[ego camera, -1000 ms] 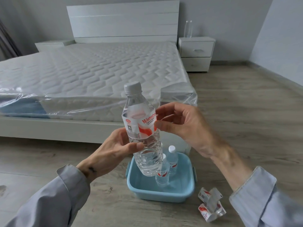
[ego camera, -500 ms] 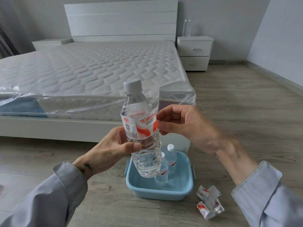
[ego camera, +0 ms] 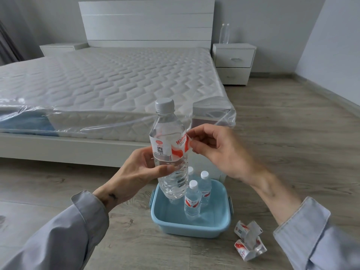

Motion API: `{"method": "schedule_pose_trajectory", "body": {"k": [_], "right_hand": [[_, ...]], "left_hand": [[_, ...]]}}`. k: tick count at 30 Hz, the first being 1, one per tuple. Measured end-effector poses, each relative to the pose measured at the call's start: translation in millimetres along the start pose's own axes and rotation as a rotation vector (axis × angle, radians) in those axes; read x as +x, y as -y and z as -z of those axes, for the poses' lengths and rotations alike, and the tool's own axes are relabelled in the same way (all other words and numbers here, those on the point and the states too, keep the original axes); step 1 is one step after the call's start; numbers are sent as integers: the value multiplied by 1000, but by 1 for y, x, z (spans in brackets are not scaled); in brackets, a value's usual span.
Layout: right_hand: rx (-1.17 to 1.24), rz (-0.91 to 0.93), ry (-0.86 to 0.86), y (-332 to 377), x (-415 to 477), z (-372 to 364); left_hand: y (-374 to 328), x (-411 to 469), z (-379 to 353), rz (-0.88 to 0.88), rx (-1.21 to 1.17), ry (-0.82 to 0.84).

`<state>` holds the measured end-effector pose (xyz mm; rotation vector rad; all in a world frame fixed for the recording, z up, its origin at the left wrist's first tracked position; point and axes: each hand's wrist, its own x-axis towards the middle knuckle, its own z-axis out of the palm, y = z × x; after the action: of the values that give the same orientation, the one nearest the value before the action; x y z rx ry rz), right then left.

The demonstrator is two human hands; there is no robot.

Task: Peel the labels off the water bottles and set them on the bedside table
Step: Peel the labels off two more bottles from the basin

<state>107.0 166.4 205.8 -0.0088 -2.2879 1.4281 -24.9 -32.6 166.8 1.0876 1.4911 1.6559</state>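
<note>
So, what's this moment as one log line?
left hand holds bottle | right hand pinches label | label partly peeled

You face a white bed (ego camera: 58, 147) with a plank headboard (ego camera: 146, 22); its quilted mattress (ego camera: 116, 78) is wrapped in clear plastic. A white two-drawer bedside surface (ego camera: 233, 59) stands right of the headboard, a matching unit (ego camera: 58, 48) left of it. Grey wood-look floor (ego camera: 292, 133) runs to pale grey walls (ego camera: 272, 20). A dark curtain (ego camera: 7, 47) edges the far left. Your light is soft and even.

One head camera looks forward and down, near the left hand (ego camera: 136, 173) and right hand (ego camera: 221, 152), toward the bed (ego camera: 116, 84) at upper left.
</note>
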Motion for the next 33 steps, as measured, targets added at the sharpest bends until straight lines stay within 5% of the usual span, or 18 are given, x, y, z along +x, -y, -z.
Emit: {"method": "schedule_pose_trajectory", "body": {"k": [21, 33], "right_hand": [[-109, 129, -310, 9, -6, -4], [-280, 98, -491, -2, -1, 17]], "left_hand": [[36, 7, -5, -21, 243, -372], [81, -14, -33, 96, 385, -155]]}}
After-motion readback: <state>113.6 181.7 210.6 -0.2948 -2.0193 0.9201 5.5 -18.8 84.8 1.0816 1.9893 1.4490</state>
